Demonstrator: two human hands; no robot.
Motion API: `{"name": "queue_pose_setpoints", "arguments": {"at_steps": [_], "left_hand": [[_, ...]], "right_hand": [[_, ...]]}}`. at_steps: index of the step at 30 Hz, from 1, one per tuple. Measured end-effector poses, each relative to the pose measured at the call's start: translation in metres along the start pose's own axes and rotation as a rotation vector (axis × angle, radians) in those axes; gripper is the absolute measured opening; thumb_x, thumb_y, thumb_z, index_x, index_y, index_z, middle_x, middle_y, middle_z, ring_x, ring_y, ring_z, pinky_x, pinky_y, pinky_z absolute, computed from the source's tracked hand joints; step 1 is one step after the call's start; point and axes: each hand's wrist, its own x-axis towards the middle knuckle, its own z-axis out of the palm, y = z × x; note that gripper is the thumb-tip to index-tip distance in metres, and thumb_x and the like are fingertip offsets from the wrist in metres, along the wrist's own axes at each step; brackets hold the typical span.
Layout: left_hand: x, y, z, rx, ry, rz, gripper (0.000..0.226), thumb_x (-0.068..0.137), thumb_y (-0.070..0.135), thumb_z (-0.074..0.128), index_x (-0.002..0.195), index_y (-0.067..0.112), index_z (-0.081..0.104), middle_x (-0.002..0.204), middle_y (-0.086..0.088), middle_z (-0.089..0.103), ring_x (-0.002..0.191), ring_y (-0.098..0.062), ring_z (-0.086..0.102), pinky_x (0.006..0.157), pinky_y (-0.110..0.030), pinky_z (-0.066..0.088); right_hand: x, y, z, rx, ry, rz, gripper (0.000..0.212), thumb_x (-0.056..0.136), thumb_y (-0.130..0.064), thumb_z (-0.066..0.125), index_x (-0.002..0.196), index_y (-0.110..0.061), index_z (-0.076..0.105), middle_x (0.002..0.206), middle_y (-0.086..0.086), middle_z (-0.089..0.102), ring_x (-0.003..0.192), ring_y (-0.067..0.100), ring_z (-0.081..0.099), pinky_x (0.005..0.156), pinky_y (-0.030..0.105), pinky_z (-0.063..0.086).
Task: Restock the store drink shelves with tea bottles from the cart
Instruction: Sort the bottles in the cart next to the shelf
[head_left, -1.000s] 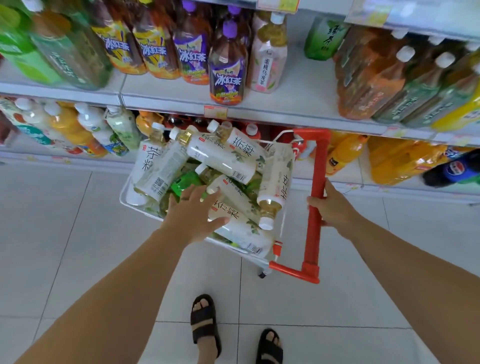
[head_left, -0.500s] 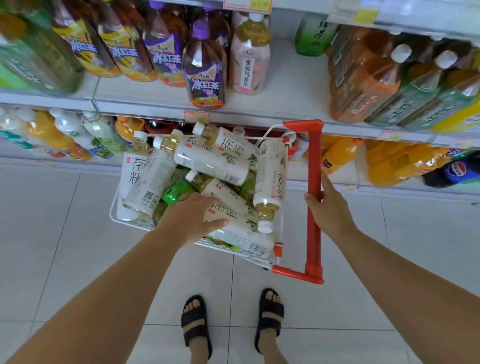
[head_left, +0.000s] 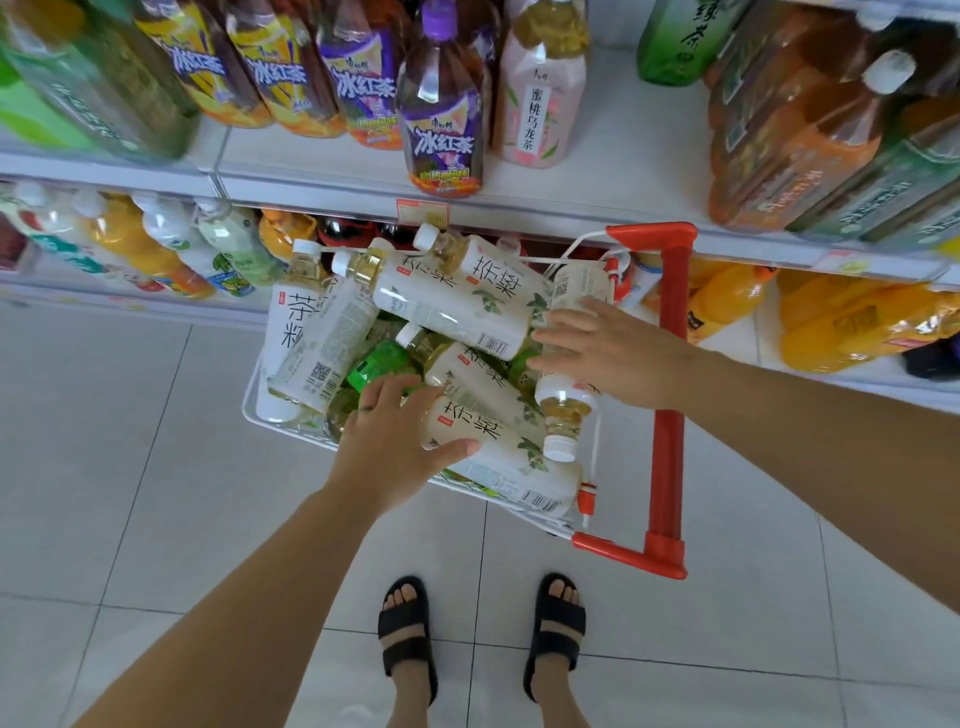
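Observation:
A white wire cart (head_left: 250, 410) with a red handle (head_left: 667, 441) stands in front of me, piled with several white-labelled tea bottles. My left hand (head_left: 384, 447) grips the nearest tea bottle (head_left: 498, 447), thumb on its side and fingers curled over its top. My right hand (head_left: 618, 353) lies on another tea bottle (head_left: 563, 415) that leans cap-down at the cart's right side, with its fingers stretched across the bottle. A green bottle (head_left: 379, 364) shows under the pile.
The drink shelf (head_left: 597, 171) above the cart has a bare stretch between a pink oolong bottle (head_left: 540, 104) and large orange-brown bottles (head_left: 789, 140). The lower shelf holds orange juice bottles (head_left: 727, 296). My sandalled feet (head_left: 410, 634) stand on floor tiles.
My right hand has left the red handle and moved left onto the cap-down bottle. My left hand keeps its hold on the near bottle. The view has come closer to the cart.

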Motion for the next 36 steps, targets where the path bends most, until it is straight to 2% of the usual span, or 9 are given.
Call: {"name": "queue_pose_setpoints", "arguments": {"at_steps": [5, 10, 13, 16, 19, 23, 27, 32, 36], "left_hand": [[-0.002, 0.0, -0.003, 0.011, 0.018, -0.043, 0.085, 0.07, 0.075, 0.054, 0.14, 0.03, 0.036, 0.147, 0.001, 0.027, 0.137, -0.024, 0.02, 0.11, -0.046, 0.025], [-0.022, 0.016, 0.004, -0.104, 0.159, -0.32, 0.106, 0.063, 0.075, 0.061, 0.144, 0.022, 0.018, 0.142, -0.009, 0.019, 0.135, -0.032, 0.02, 0.112, -0.043, 0.022], [-0.03, 0.037, 0.009, -0.454, 0.159, -0.543, 0.103, 0.069, 0.058, 0.071, 0.14, 0.012, 0.012, 0.138, -0.012, 0.018, 0.13, -0.034, 0.032, 0.106, -0.041, 0.032], [-0.027, 0.051, 0.025, -1.083, 0.175, -0.776, 0.084, 0.075, 0.039, 0.077, 0.13, 0.008, 0.021, 0.125, -0.009, 0.042, 0.11, -0.029, 0.052, 0.09, -0.038, 0.046], [-0.022, 0.063, 0.035, -1.365, 0.086, -0.875, 0.079, 0.073, 0.051, 0.074, 0.128, 0.003, 0.043, 0.114, -0.011, 0.061, 0.102, -0.029, 0.061, 0.089, -0.041, 0.051], [-0.011, 0.074, 0.04, -1.409, 0.089, -0.914, 0.089, 0.068, 0.045, 0.078, 0.135, 0.01, 0.031, 0.116, -0.009, 0.056, 0.103, -0.028, 0.058, 0.092, -0.046, 0.05], [-0.014, 0.076, 0.039, -1.482, 0.172, -0.888, 0.1, 0.047, 0.051, 0.078, 0.133, 0.019, 0.037, 0.115, -0.005, 0.06, 0.101, -0.027, 0.062, 0.087, -0.047, 0.053], [-0.025, 0.078, 0.004, -1.524, 0.227, -0.747, 0.043, 0.079, 0.029, 0.071, 0.114, 0.023, 0.047, 0.1, -0.003, 0.064, 0.088, -0.019, 0.065, 0.078, -0.04, 0.056], [-0.046, 0.096, -0.067, -1.476, 0.183, -0.521, 0.041, 0.082, 0.026, 0.07, 0.118, 0.022, 0.05, 0.101, -0.003, 0.067, 0.09, -0.021, 0.067, 0.078, -0.041, 0.055]], "right_hand": [[0.014, 0.009, -0.011, 0.112, 0.015, -0.121, 0.052, 0.063, -0.008, 0.073, 0.113, -0.015, 0.064, 0.107, 0.009, 0.065, 0.104, 0.034, 0.059, 0.093, 0.053, 0.044], [0.014, -0.013, -0.026, 0.567, 0.19, 0.18, 0.066, 0.062, -0.025, 0.08, 0.123, -0.017, 0.058, 0.11, 0.005, 0.061, 0.099, 0.02, 0.056, 0.086, 0.035, 0.046], [0.01, -0.025, -0.04, 0.828, 0.361, 0.441, 0.069, 0.063, -0.024, 0.083, 0.126, -0.021, 0.055, 0.112, -0.003, 0.061, 0.102, 0.012, 0.056, 0.089, 0.034, 0.049], [0.004, -0.034, -0.046, 1.119, 0.436, 0.661, 0.056, 0.068, -0.018, 0.082, 0.116, -0.023, 0.055, 0.101, -0.014, 0.061, 0.094, 0.003, 0.059, 0.081, 0.018, 0.05], [0.0, -0.042, -0.041, 1.193, 0.461, 0.781, 0.047, 0.071, -0.02, 0.08, 0.11, -0.026, 0.054, 0.095, -0.02, 0.059, 0.085, -0.01, 0.057, 0.068, 0.005, 0.045], [0.005, -0.045, -0.036, 1.247, 0.488, 0.848, 0.043, 0.072, -0.02, 0.078, 0.107, -0.027, 0.054, 0.091, -0.024, 0.059, 0.08, -0.014, 0.056, 0.06, 0.001, 0.044], [0.002, -0.047, -0.032, 1.289, 0.466, 0.897, 0.042, 0.073, -0.026, 0.078, 0.108, -0.03, 0.054, 0.09, -0.023, 0.06, 0.081, -0.01, 0.058, 0.061, 0.006, 0.042], [-0.018, -0.051, -0.061, 1.341, 0.475, 0.978, 0.036, 0.074, -0.025, 0.076, 0.106, -0.028, 0.06, 0.09, -0.016, 0.064, 0.081, -0.002, 0.06, 0.064, 0.015, 0.043], [-0.033, -0.049, -0.127, 1.37, 0.455, 0.942, 0.033, 0.076, -0.026, 0.075, 0.105, -0.027, 0.059, 0.085, -0.017, 0.061, 0.076, -0.003, 0.058, 0.057, 0.014, 0.04]]}}
